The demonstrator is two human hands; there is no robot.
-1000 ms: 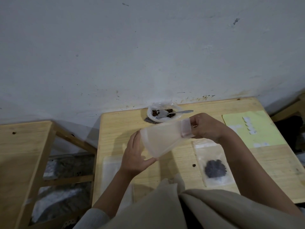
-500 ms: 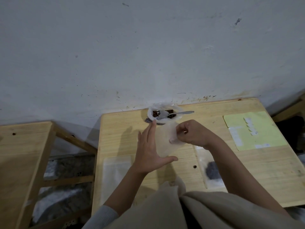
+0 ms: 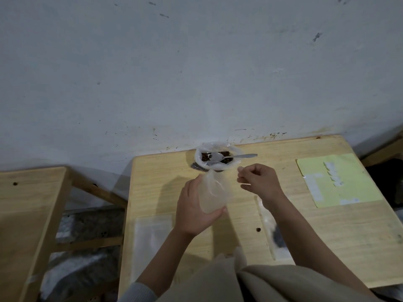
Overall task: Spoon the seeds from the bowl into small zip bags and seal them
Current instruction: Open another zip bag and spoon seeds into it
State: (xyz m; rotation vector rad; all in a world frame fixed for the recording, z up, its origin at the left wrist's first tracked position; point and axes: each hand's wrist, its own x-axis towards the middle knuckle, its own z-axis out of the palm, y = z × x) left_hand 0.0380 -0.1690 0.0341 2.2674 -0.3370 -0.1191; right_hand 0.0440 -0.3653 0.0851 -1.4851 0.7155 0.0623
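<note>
- Two bare hands work above a pale wooden table (image 3: 305, 243) that stands against a scuffed white wall (image 3: 196, 73).
- Left hand (image 3: 193, 211) grips an empty clear zip bag (image 3: 212, 194): thumb hooked under the bag's lower end, fingers wrapped round its left side.
- From that grip the zip bag rises toward 12 o'clock, its narrow upper end just short of the bowl.
- Right hand (image 3: 260, 182) hovers at 3 o'clock from the zip bag, apart from it, fingers curled in; whether it pinches anything I cannot tell.
- At 12 o'clock from both hands, by the wall, sits the bowl (image 3: 216, 156) lined with thin plastic, dark brown seeds (image 3: 225, 154) inside.
- A metal spoon (image 3: 231, 157) lies in the bowl, scoop among the seeds, handle pointing to 3 o'clock over the rim.
- Under the right forearm, at 5 o'clock from the right hand, a filled zip bag (image 3: 273, 232) lies flat with a dark clump of seeds in it, partly hidden by the arm.
- At 7 o'clock from the left hand, a stack of flat clear bags (image 3: 152, 240) lies on the table.
- At 3 o'clock from the right hand, well apart, lies a yellow-green sheet (image 3: 340, 177) with white labels.
- A second wooden table (image 3: 28, 203) stands off at 9 o'clock.
- Cream fabric (image 3: 218, 282) fills the bottom edge.
</note>
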